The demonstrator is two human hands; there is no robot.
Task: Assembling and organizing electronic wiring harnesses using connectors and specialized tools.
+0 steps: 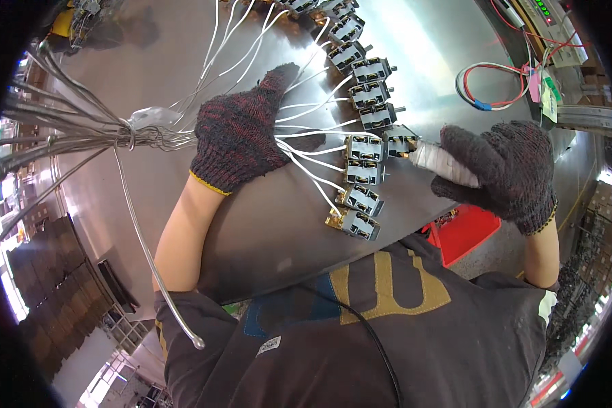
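Observation:
My left hand, in a dark knitted glove with a yellow cuff, closes around several white wires; its thumb sticks out and its fingertips are largely hidden. The wires fan out to a curved row of grey blocks with brass-coloured contacts. In my gloved right hand is a handle wrapped in white tape. A small grey piece at its tip meets the side of one wired block; whether they are plugged together I cannot tell.
Grey cables gather in a tied bundle at the left of the metal table. One loose cable hangs toward my left arm. A red bin sits below the table edge. Beyond my right hand are a coiled lead and an instrument.

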